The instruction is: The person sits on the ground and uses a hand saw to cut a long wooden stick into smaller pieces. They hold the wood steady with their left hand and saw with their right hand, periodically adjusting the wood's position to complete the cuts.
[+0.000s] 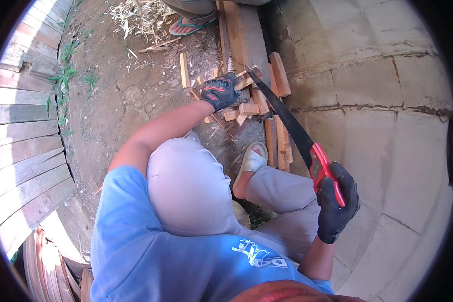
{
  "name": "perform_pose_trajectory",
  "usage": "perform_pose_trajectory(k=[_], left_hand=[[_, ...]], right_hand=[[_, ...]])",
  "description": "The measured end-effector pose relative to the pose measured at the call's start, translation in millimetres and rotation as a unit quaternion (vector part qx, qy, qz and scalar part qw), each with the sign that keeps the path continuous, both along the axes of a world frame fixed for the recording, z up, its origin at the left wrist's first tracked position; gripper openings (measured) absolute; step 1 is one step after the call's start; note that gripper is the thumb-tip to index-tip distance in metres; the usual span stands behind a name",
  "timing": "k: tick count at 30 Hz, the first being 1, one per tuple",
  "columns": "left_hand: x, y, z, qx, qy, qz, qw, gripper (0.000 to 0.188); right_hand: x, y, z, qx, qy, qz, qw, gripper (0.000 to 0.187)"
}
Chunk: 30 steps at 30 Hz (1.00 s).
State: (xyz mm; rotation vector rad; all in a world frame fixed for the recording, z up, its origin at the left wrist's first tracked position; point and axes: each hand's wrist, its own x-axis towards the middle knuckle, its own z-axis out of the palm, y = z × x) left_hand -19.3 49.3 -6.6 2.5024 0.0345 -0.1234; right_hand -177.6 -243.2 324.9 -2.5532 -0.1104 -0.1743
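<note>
My right hand (337,201), in a black glove, is closed around the red handle of a hand saw (293,123). The saw's long, dark, curved blade slants up and to the left. Its tip reaches a short piece of wood (244,80); whether the teeth touch it I cannot tell. At that wood's left end, my left hand (220,91), in a black glove with red marks, is closed on it, some fingers hidden. Cut wooden blocks (249,109) lie loosely in a heap just below.
A long wooden beam (245,32) runs away from me. Beyond it is another person's sandalled foot (191,26), near a pile of wood shavings (141,20). Upright wood pieces (280,75) lean by the block wall (367,85) on my right. Wooden planks (25,146) border the left.
</note>
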Motion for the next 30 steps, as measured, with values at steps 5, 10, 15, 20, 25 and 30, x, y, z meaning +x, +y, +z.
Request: perform_pose_trajectory(k=[5,10,15,20,25,30], left_hand=[[-1.3,5.1,-1.1,-0.026,-0.016,0.002,1.000,0.043],[-1.0,4.6,-0.6,-0.037,-0.034,-0.010,0.999,0.044],[-1.2,8.6,-3.6,-0.051,-0.030,-0.004,0.998,0.048],[-4.8,10.5,-4.5,-0.063,-0.028,-0.002,0.998,0.047],[-1.6,8.9,-1.0,-0.075,-0.030,0.005,0.997,0.048],[-4.1,8.9,0.8,-0.056,-0.038,0.008,0.998,0.045]], right_hand=[[-15.6,6.3,9.1,-0.060,-0.012,0.061,0.996,0.033],[-25.3,12.5,11.8,-0.065,0.023,0.056,0.996,0.032],[-14.7,30.2,7.3,-0.101,0.009,0.080,0.992,0.031],[-3.8,42.3,16.4,-0.130,0.027,0.124,0.983,0.030],[-3.0,37.2,25.5,-0.143,0.001,0.147,0.979,0.038],[-0.3,34.4,24.5,-0.148,0.013,0.146,0.978,0.042]])
